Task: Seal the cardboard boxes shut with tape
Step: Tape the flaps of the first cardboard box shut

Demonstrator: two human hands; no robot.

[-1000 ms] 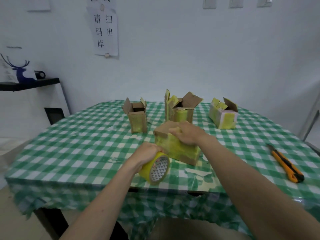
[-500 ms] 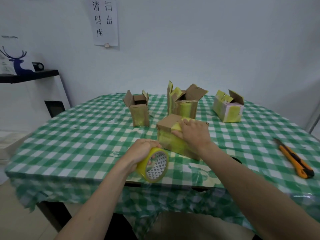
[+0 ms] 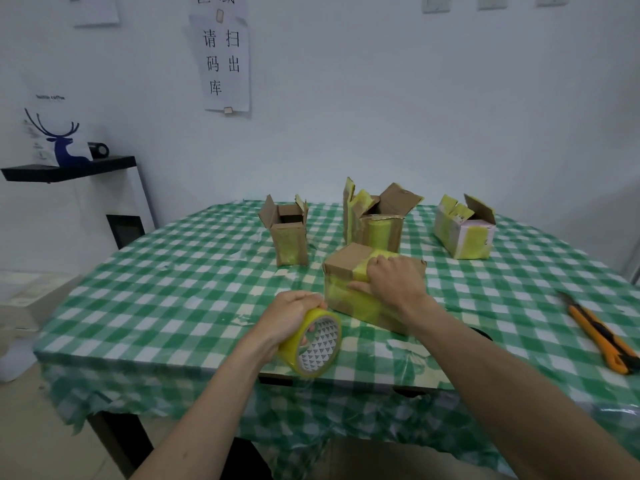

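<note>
While four cardboard boxes stand on the green-checked table, only one of them, the closed box nearest the person, is being handled. It lies at the middle of the table, near the front edge, its flaps down and yellowish tape across its top and near side. On it rests the right hand, palm down over the taped top, the fingers curled along the near upper edge and the thumb pressed to the front face. Just left of that box, and a little nearer, the left hand grips the one tape roll, fingers wrapped over its yellow rim and through the core; the roll sits tilted just over the table's front edge, its patterned inner core facing the camera. Whether a strip runs from the roll to the box cannot be told.

Three open boxes stand farther back in a row: a narrow box at the left with flaps upright, a middle box just behind the closed one with tall taped flaps, and a right box well apart, tilted, with pale sides and yellow tape. One orange utility knife lies at the far right of the table, well apart from both hands. On the wall hangs one paper sign, and a dark shelf at the left bears one blue deer figure
</note>
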